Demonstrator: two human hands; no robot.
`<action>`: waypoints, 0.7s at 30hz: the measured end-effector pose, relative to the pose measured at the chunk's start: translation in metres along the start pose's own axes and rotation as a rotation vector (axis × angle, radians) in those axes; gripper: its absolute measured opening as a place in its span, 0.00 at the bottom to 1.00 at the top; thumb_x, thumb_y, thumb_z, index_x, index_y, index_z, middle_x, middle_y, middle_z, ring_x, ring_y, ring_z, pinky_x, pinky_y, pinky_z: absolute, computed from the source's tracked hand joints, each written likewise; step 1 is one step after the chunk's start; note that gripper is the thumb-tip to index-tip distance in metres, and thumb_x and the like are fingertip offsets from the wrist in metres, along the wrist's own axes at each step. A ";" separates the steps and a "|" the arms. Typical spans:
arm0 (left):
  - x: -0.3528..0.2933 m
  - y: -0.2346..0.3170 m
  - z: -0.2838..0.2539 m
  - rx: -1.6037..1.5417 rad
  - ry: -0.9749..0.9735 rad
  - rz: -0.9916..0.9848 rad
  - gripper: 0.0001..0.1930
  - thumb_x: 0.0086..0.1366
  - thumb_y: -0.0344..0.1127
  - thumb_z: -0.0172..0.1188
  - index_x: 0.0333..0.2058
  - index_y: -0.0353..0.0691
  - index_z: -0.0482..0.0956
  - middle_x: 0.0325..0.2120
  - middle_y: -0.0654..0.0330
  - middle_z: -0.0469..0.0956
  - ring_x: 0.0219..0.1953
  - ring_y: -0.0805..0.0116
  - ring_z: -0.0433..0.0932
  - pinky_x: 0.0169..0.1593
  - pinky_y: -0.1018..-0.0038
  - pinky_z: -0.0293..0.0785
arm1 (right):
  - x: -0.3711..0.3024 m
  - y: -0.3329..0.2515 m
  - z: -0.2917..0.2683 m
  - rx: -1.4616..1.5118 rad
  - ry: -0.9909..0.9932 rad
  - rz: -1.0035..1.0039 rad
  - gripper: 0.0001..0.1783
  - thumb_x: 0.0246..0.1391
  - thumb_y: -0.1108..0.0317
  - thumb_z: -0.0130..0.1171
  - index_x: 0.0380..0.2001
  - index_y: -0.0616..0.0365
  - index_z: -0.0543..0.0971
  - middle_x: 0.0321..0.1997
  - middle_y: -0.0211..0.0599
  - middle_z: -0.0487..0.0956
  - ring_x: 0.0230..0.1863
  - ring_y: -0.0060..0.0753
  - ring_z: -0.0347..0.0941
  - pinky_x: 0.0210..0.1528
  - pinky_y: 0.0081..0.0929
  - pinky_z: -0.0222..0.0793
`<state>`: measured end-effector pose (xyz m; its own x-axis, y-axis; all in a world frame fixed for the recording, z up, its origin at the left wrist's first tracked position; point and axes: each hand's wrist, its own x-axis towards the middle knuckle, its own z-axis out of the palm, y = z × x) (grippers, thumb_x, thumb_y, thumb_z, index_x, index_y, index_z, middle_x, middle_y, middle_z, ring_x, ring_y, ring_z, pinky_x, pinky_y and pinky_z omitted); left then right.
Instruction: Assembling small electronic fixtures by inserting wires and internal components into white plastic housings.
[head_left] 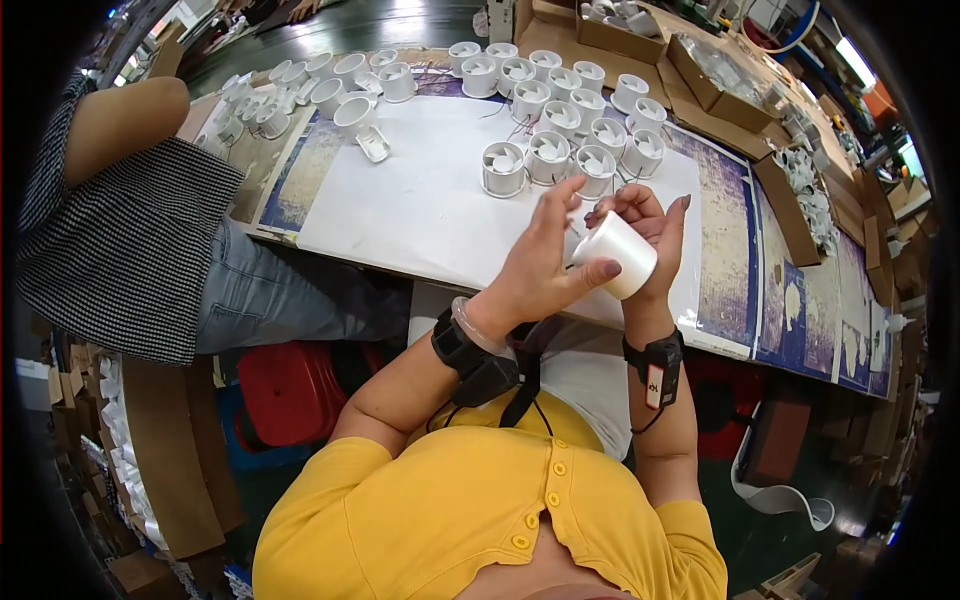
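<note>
A smooth white plastic fan housing [622,258], short and round, is held tilted above the near edge of the table. My left hand [540,255] presses its thumb on the side of the housing, with the forefinger stretched past its far end. Curled around the other side, my right hand [660,228] supports the housing with palm and fingers. The fingertips of both hands come close together at its far end, and what they pinch there is too small to make out. Just beyond stand white fans [548,150] with blades inside and thin wires.
White paper [400,205] covers part of the worn table. More white housings [350,70] stand at the far left. Cardboard boxes [715,85] of parts line the right side. At my left sits another person [130,220], near a red stool [290,392].
</note>
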<state>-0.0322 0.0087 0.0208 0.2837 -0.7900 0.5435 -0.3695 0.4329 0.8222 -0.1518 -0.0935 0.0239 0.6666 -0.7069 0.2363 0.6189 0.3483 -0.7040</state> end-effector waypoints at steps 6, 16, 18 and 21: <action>-0.016 0.008 -0.011 -0.372 -0.121 -0.315 0.40 0.66 0.55 0.57 0.66 0.38 0.50 0.51 0.53 0.69 0.50 0.67 0.71 0.55 0.72 0.69 | 0.007 0.014 0.009 -0.538 0.208 -0.178 0.36 0.68 0.40 0.25 0.38 0.61 0.74 0.40 0.40 0.78 0.44 0.31 0.71 0.51 0.27 0.61; -0.007 -0.024 -0.174 -0.115 0.667 -0.299 0.31 0.67 0.40 0.57 0.62 0.37 0.54 0.48 0.54 0.70 0.46 0.66 0.74 0.48 0.74 0.73 | -0.018 -0.026 -0.047 -0.850 0.391 -0.212 0.31 0.71 0.47 0.27 0.37 0.60 0.75 0.42 0.37 0.78 0.44 0.29 0.70 0.52 0.26 0.60; -0.003 -0.042 -0.210 0.118 0.766 -0.332 0.31 0.66 0.41 0.57 0.61 0.36 0.56 0.49 0.51 0.71 0.47 0.62 0.75 0.48 0.71 0.74 | -0.022 -0.030 -0.057 -0.895 0.434 -0.191 0.30 0.71 0.47 0.28 0.37 0.59 0.75 0.42 0.37 0.78 0.43 0.29 0.70 0.52 0.26 0.60; -0.005 -0.061 -0.246 1.150 0.644 -0.362 0.32 0.63 0.44 0.60 0.60 0.33 0.60 0.49 0.46 0.72 0.46 0.52 0.74 0.51 0.63 0.71 | -0.024 -0.031 -0.068 -0.997 0.467 -0.075 0.29 0.71 0.49 0.30 0.37 0.60 0.76 0.41 0.36 0.78 0.44 0.27 0.69 0.52 0.24 0.60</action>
<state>0.2069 0.0931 0.0098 0.7625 -0.3037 0.5712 -0.6176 -0.6048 0.5029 -0.2155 -0.1293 -0.0052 0.2886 -0.9417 0.1731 -0.1016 -0.2099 -0.9724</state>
